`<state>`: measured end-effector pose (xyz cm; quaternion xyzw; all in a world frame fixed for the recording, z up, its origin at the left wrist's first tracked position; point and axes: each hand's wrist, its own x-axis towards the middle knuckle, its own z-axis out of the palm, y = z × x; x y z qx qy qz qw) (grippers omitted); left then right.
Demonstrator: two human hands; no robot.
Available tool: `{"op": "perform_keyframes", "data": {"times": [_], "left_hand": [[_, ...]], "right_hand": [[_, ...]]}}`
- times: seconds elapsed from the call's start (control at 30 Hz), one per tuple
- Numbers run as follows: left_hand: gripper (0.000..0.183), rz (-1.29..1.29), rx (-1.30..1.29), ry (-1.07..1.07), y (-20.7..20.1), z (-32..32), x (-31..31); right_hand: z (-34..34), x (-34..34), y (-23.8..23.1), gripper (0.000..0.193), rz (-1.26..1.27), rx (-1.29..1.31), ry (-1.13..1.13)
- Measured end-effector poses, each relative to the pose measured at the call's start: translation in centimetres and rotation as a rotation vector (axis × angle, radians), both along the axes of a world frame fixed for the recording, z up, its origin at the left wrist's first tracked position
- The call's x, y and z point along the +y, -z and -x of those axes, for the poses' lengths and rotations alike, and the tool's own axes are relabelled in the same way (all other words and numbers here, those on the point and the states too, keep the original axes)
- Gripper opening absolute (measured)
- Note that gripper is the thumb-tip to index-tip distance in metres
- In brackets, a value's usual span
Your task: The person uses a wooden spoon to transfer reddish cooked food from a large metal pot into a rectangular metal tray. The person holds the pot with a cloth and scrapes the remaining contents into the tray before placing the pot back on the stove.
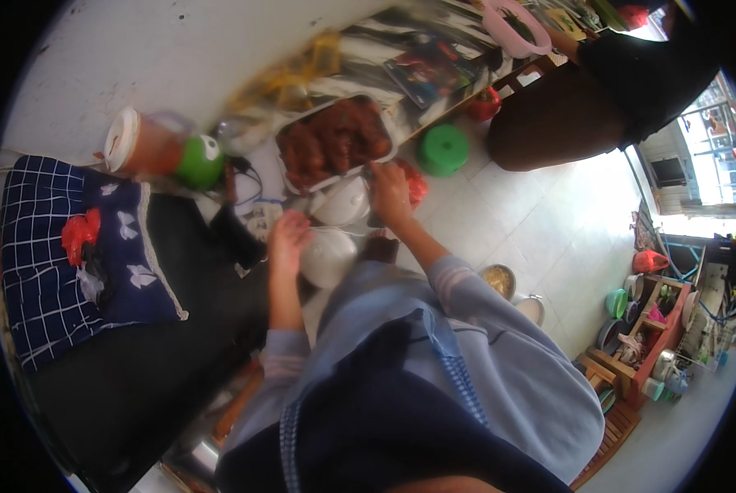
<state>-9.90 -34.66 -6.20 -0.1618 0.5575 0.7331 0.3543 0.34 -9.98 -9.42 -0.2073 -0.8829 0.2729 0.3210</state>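
Note:
My left hand (287,237) is at the left rim of a round white bowl (327,259), its fingers bent together. Whatever is between those fingers is too blurred to make out. Beyond that bowl is a second white vessel (341,203), tilted and partly covered. My right hand (392,195) is curled closed beside it, near the tray's right corner; what it pinches, if anything, is hidden. Just ahead, a white-rimmed tray (393,154) holds reddish-brown coated pieces (335,138), perhaps meat. A red plastic bag (416,184) shows behind my right hand.
A green tub (443,150) stands right of the tray. At left are a dark blue cloth (130,238), an orange-brown container (156,146) and a green container (199,163). Another person's dark-clothed leg (549,123) is at upper right. A pot (498,281) sits on the tiled floor.

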Motion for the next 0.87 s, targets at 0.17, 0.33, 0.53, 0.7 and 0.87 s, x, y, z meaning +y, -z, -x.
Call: {"op": "perform_keyframes", "data": {"times": [0.17,0.33,0.53,0.7,0.87], "left_hand": [[0.045,0.007,0.030,-0.127,-0.3,3.5,0.0],[0.040,0.117,0.139,-0.152,-0.8,6.1,0.7],[0.040,0.197,0.177,0.006,0.1,9.6,3.8],[0.043,0.268,0.158,0.043,1.3,11.6,5.2],[0.038,0.260,0.175,0.047,2.4,11.7,4.5]], "right_hand": [[-1.0,0.2,-0.1,0.045,0.201,-0.030,-0.186],[-3.7,6.2,-2.5,0.043,0.312,-0.032,-0.065],[4.8,17.6,-6.7,0.034,0.073,-0.129,0.151],[10.5,18.1,-8.9,0.035,-0.226,-0.309,0.140],[10.9,15.9,-7.6,0.046,-0.174,-0.604,0.038]]}}
